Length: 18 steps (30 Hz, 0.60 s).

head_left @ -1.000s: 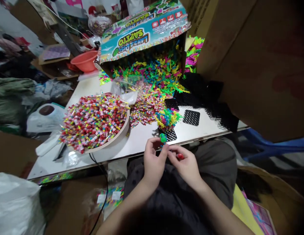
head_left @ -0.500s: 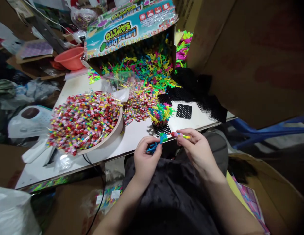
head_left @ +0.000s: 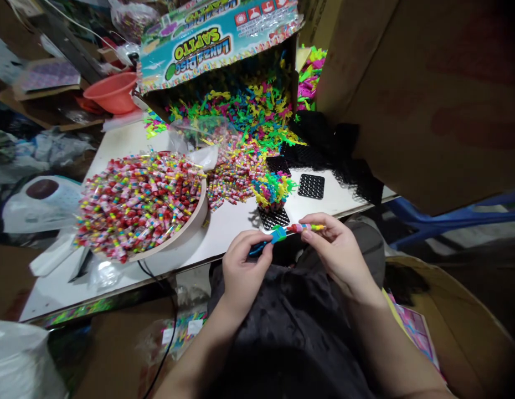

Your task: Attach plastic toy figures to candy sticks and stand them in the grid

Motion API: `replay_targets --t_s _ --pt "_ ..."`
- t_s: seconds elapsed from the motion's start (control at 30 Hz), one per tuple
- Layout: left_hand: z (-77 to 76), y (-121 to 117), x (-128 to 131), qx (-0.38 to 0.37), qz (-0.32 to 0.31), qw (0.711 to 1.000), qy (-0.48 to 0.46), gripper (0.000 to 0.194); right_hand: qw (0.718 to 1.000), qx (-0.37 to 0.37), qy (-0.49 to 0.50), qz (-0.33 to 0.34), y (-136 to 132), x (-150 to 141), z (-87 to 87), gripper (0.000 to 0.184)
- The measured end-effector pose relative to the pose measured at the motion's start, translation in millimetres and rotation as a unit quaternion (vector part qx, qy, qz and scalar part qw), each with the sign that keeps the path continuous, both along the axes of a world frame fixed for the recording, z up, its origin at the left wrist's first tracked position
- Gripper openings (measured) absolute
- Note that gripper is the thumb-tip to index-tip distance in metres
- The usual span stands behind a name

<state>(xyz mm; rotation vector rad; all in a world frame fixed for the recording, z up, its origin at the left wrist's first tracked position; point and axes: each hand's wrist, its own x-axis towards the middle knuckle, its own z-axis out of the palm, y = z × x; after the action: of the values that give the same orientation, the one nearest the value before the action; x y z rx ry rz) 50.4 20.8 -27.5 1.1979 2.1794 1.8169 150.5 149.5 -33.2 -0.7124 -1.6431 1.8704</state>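
Between the fingers of my left hand (head_left: 246, 266) is a small blue and green plastic toy piece (head_left: 278, 234), its lower part hidden in the grip. My right hand (head_left: 336, 246) pinches a slim tube (head_left: 309, 228) in red, pink and yellow. The tube's red end points left at the blue and green piece, very close to it; I cannot tell whether they touch. Just beyond the hands, a black grid tray (head_left: 274, 219) on the table edge carries a cluster of assembled colourful pieces (head_left: 274, 188) standing upright.
A round tub (head_left: 201, 213) heaped with candy-coloured tubes (head_left: 137, 205) stands at left. Loose tubes (head_left: 232, 177) lie beside it. Behind, a printed carton (head_left: 220, 50) on its side spills bright plastic figures (head_left: 257, 111). Another black grid (head_left: 311, 186) lies right, near a large cardboard box (head_left: 427, 100).
The tube in my right hand has come slightly nearer the blue and green piece and lies more level. The view has shifted a little; both hands keep their holds.
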Motion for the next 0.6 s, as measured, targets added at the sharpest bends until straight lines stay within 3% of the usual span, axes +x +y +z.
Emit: replay_targets --t_s 0.23,0.4,0.6 --pt "1.2 -3 -6 -0.014 -0.012 0.998 0.054 0.014 0.999 0.036 -0.02 0.005 0 0 4.2 0.022" --pt "2.8 -9 -16 -0.036 -0.093 0.983 0.152 0.018 0.993 0.09 -0.052 0.048 8 3 15.4 0.019" --pt "-4.6 -11 -24 -0.03 -0.159 0.957 0.24 0.022 0.987 0.087 -0.088 0.103 11 9 23.1 0.02"
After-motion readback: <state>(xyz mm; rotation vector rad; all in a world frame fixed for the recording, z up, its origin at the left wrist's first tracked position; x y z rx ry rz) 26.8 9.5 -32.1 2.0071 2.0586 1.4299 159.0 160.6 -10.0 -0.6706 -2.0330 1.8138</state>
